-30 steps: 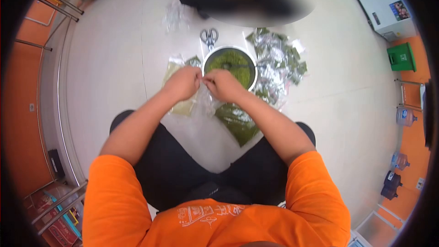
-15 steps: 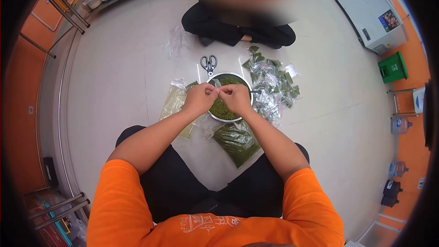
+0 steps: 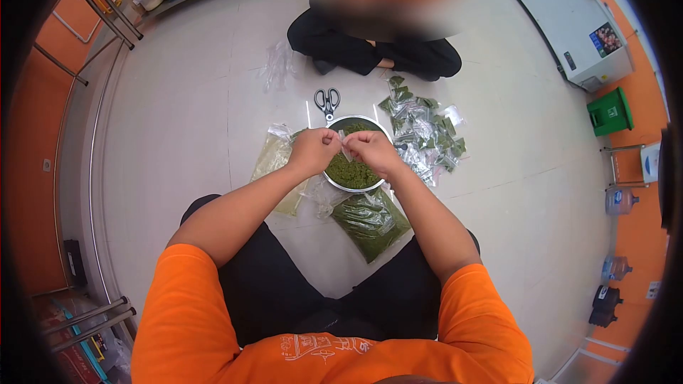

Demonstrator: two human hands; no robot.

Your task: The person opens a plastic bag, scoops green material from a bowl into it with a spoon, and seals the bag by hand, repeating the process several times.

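Observation:
My left hand and my right hand are close together over a round metal-rimmed bowl. Their fingers pinch a small clear plastic bag from both sides. Green chopped or crumbled stuff fills much of the bowl underneath. A large clear bag of green material lies against the bowl's near side. To the left rests a big bag with pale yellowish contents. Black-handled scissors lie just beyond the bowl.
Right of the bowl is a heap of small clear bags, several with green contents. Another person sits cross-legged opposite. Crumpled clear plastic lies on the floor. A white chest freezer and green bin stand at right.
My fingertips have drawn slightly apart, the right hand shifting a little to the right. More of the small bag shows between them. The view has shifted slightly.

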